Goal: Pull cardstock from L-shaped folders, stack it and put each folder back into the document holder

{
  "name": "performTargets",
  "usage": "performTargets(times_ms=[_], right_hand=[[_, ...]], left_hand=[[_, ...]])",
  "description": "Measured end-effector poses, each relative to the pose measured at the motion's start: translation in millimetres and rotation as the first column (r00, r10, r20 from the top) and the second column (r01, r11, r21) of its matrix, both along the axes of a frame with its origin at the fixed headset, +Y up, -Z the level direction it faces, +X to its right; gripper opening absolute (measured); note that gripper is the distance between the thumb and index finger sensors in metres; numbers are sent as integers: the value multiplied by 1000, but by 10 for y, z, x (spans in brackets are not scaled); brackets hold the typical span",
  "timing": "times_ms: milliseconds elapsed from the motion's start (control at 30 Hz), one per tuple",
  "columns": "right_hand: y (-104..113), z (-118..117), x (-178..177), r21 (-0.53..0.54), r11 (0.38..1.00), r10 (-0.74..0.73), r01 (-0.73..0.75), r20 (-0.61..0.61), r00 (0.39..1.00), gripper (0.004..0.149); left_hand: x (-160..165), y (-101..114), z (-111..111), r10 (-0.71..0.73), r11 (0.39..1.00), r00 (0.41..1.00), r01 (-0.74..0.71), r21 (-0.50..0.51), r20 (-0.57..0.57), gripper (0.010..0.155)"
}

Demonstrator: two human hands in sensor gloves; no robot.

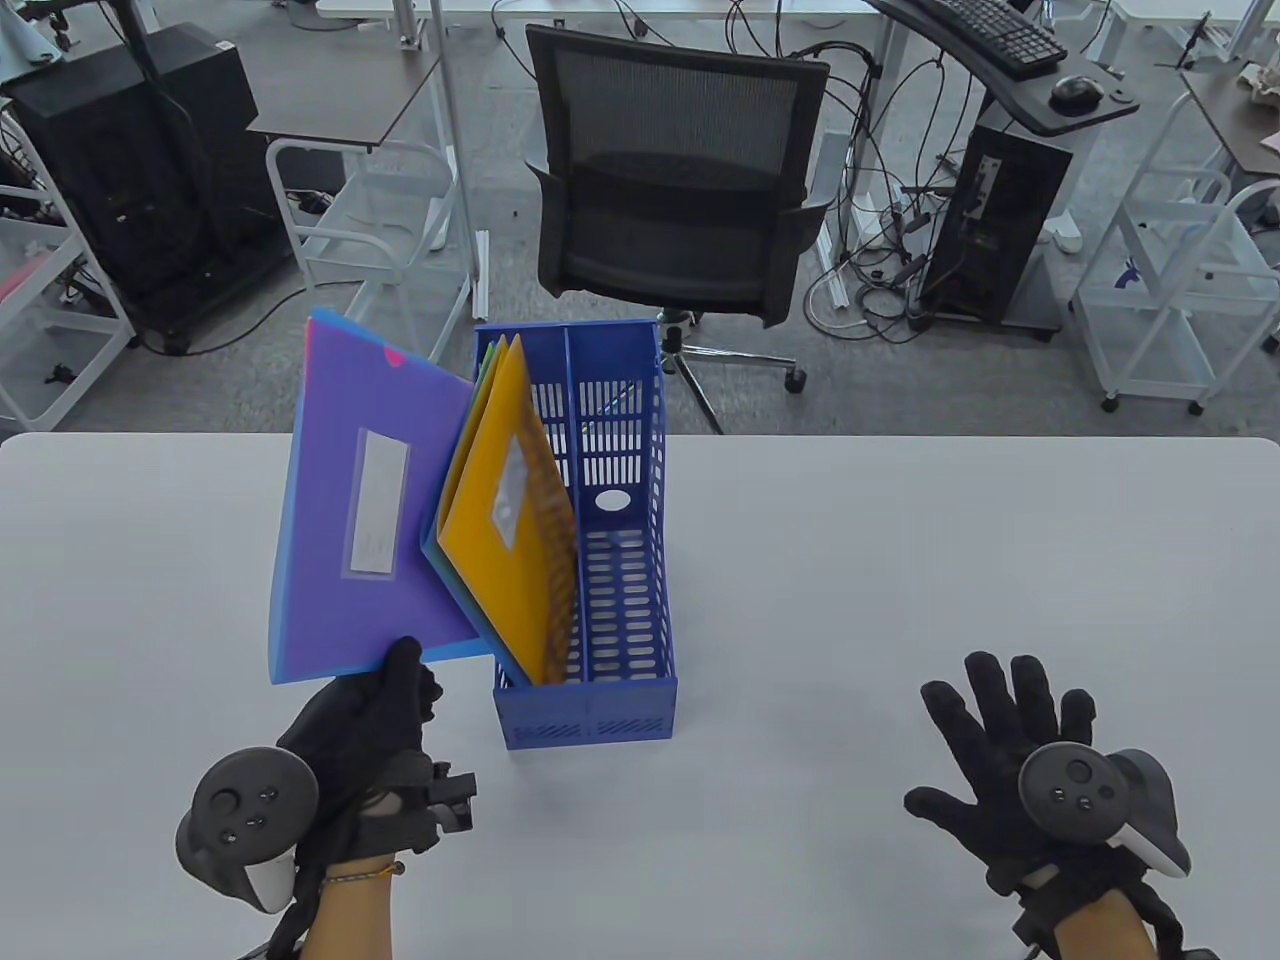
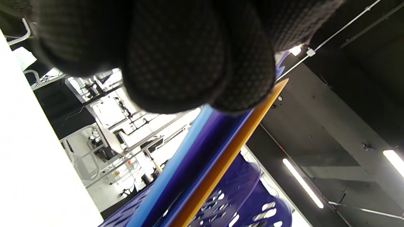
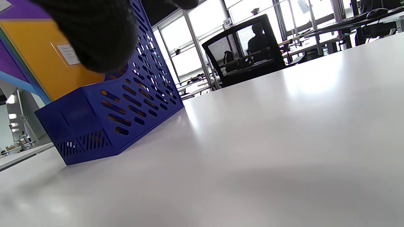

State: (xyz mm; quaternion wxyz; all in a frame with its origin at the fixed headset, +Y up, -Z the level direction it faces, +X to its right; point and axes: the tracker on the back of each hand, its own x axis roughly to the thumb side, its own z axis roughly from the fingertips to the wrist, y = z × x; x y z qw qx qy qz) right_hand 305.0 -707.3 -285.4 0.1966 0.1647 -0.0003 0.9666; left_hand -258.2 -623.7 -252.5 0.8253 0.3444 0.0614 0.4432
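The left hand (image 1: 375, 725) pinches the purple folder (image 1: 365, 520) by its near corner, holding it tilted clear of the counter (image 1: 900, 560), likely so its cardstock can be pulled. The right hand (image 1: 1010, 760) hovers open-fingered, holding nothing. The blue document holder (image 1: 600, 700) keeps the orange folder (image 1: 510, 560) in its left compartment.

Overhead table view, low wrist views; document holder (image 1: 585, 700) probably shared.

Black knit gloves (image 1: 365, 725) — grey-white trackers (image 1: 245, 815), bare forearms.
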Motion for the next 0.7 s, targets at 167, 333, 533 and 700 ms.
performTargets(times_ms=[167, 333, 533, 700], right_hand=[[-1, -1, 1, 1, 1000, 0, 0, -1, 1000, 88], [-3, 0, -2, -1, 1000, 4, -4, -1, 1000, 88], [-3, 1, -2, 1, 1000, 3, -3, -2, 1000, 88], [-4, 1, -4, 2, 1000, 2, -2, -3, 1000, 88]], left_hand=[[-69, 69, 77, 16, 998, 1000, -16, 63, -4, 42], [-150, 160, 177, 54, 989, 998, -51, 140, -18, 41], [-245, 227, 287, 122, 966, 993, -117, 229, -7, 41], [-274, 283, 364, 172, 938, 985, -174, 298, 35, 41]])
